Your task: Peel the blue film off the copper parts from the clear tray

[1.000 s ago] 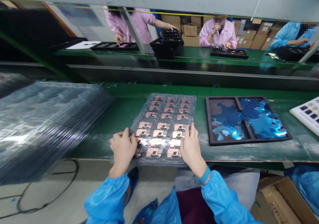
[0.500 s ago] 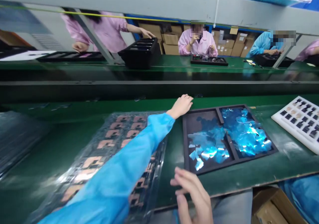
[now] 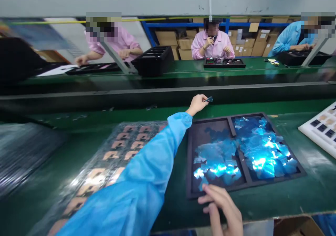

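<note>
My left hand point(image 3: 197, 104), in a blue sleeve, reaches across the green bench and pinches a small thin dark piece point(image 3: 209, 99) just past the far edge of a tray. The piece's exact kind is too small to make out. My right hand point(image 3: 223, 208) is at the front edge of the same black two-compartment tray point(image 3: 189, 180), fingers apart and holding nothing that I can see. Shiny blue film pieces point(image 3: 265, 148) lie heaped in both compartments. Left of it, partly under my sleeve, a clear plastic tray point(image 3: 110, 134) holds rows of copper-coloured parts point(image 3: 111, 155).
Stacked clear trays point(image 3: 26, 152) stand at the far left. A white foam tray point(image 3: 321, 134) with dark parts lies at the right. A dark rail point(image 3: 131, 96) runs along the back. Beyond it, several co-workers sit at another green bench. An open carton point(image 3: 294, 227) sits below, front right.
My left hand has lifted off the bench by the rail and now shows a dark piece in its fingertips. My right hand has come closer to the black tray's front edge. The view has shifted.
</note>
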Demonstrator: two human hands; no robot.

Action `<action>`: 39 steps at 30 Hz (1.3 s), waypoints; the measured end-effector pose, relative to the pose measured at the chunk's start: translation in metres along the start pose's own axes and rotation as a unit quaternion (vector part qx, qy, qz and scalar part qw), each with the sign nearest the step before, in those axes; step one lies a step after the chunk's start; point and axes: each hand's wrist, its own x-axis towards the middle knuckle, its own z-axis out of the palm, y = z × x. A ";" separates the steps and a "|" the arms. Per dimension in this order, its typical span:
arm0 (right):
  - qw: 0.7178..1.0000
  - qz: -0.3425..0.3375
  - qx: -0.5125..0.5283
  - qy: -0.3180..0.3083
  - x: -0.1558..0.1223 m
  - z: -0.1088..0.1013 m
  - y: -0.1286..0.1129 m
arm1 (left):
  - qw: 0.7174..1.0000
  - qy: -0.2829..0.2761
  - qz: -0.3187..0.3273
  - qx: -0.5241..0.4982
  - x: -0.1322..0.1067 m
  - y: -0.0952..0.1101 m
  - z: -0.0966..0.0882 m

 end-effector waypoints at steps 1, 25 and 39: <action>1.000 0.000 0.004 -0.008 0.007 -0.004 -0.004 | 1.000 -0.007 -0.009 -0.025 -0.025 0.004 -0.008; 0.993 0.000 -0.087 -0.074 0.010 0.013 -0.036 | 0.884 0.091 -0.124 -0.441 -0.405 0.021 0.014; 0.896 -0.149 -0.396 -0.132 0.007 -0.021 -0.002 | 0.892 0.158 -0.137 -0.401 -0.423 0.010 0.012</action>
